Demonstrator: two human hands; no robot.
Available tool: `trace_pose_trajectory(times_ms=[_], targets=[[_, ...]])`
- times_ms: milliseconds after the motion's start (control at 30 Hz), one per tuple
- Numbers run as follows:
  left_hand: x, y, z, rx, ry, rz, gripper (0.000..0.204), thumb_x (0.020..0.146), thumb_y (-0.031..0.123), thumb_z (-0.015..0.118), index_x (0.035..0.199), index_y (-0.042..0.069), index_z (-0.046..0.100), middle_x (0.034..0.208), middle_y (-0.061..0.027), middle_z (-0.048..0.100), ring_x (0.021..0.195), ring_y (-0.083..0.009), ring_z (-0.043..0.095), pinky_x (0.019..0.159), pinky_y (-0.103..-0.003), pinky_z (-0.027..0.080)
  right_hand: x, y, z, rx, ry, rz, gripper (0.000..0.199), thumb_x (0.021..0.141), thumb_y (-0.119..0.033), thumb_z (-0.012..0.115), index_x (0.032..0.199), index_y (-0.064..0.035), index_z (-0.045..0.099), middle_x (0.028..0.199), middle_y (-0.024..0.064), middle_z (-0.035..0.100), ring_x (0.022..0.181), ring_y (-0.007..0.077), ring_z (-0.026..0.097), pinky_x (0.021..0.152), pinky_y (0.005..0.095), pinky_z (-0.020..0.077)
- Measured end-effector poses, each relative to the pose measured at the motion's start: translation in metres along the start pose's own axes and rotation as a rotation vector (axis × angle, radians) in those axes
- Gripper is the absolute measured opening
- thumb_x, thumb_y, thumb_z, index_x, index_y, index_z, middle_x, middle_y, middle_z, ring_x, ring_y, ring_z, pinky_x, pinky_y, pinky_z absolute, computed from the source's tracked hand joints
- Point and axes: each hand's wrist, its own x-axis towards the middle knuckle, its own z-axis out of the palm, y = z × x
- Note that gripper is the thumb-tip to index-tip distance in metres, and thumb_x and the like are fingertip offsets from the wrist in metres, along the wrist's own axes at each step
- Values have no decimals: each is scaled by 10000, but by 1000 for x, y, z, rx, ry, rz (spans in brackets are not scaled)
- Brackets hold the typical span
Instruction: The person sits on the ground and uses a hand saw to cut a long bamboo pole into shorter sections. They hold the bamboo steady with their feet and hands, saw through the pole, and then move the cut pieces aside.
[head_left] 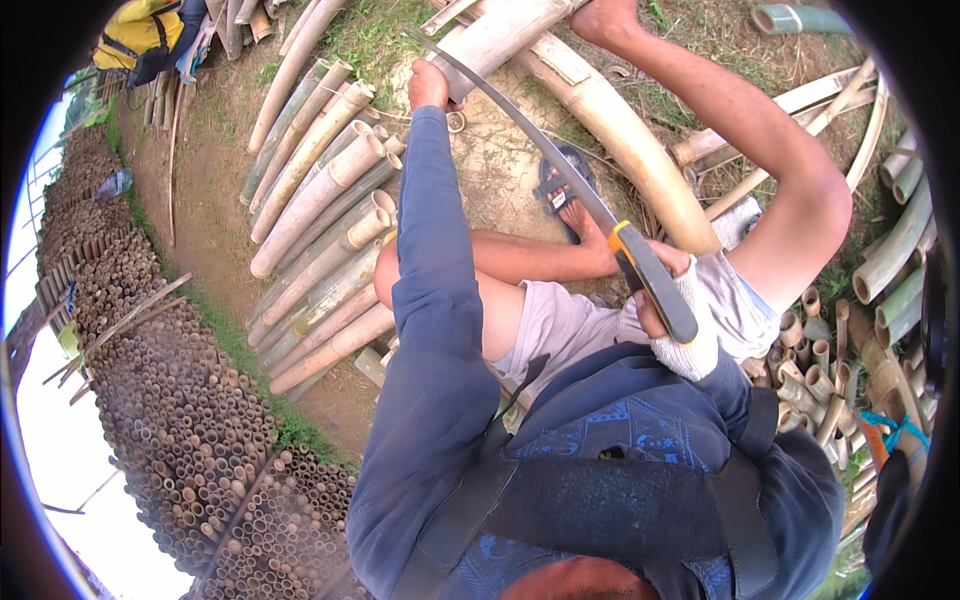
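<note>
Item: curved pruning saw (560, 150), stiff blade, light we judge; our gloved right hand (678, 315) grips its handle. Left hand (428, 85) clasps a rigid, heavy-looking bamboo pole (500, 40).

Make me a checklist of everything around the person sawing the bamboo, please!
Surface: bare dirt ground with grass patches.
Job's things: curved saw with a black and orange handle; thick bamboo pole under the blade.
Clutter: cut bamboo pieces at the right; long bamboo poles laid side by side.
Hands: left hand on the bamboo; gloved right hand grips the saw handle.
Cables: nothing seen.
Surroundings: stacked bamboo tubes at the left; yellow bag at the far end.
</note>
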Motion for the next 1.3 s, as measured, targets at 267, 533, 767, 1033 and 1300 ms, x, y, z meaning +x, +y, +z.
trace_pose_trajectory(times_ms=[267,533,767,1033,1300], targets=[[-2,8,-2,13,-9,-52,746,1070,526,149,1273,-32,602,1072,-221,719,754,-334,737,520,-448,624,172,46,89,294,18,-71,524,908,-53,681,1412,-89,542,882,42,630,758,124,594,712,304,515],[0,6,-1,20,0,-53,768,1087,520,124,1295,-54,590,1090,-224,724,805,-326,740,556,-436,633,-36,14,-19,69,31,-2,562,871,83,617,1424,10,547,1104,75,626,916,179,635,864,280,514],[-7,6,-4,4,-45,-19,748,1080,498,133,1271,-49,606,1080,-233,713,777,-313,734,535,-410,630,182,45,90,413,-103,46,570,872,-7,703,1405,-115,529,974,59,636,869,163,635,795,321,530],[-5,3,-2,-50,-27,20,789,1048,463,209,1280,-187,591,1154,-326,697,798,-410,749,497,-446,647,32,29,8,33,-34,-135,580,866,100,606,1434,15,519,1239,149,637,1097,220,641,988,325,490],[-6,3,1,-19,14,-7,788,1054,457,204,1291,-191,585,1252,-323,665,917,-428,746,545,-466,663,150,37,67,177,-80,-12,533,923,-35,665,1435,-59,518,1141,124,633,989,183,646,880,329,532]])
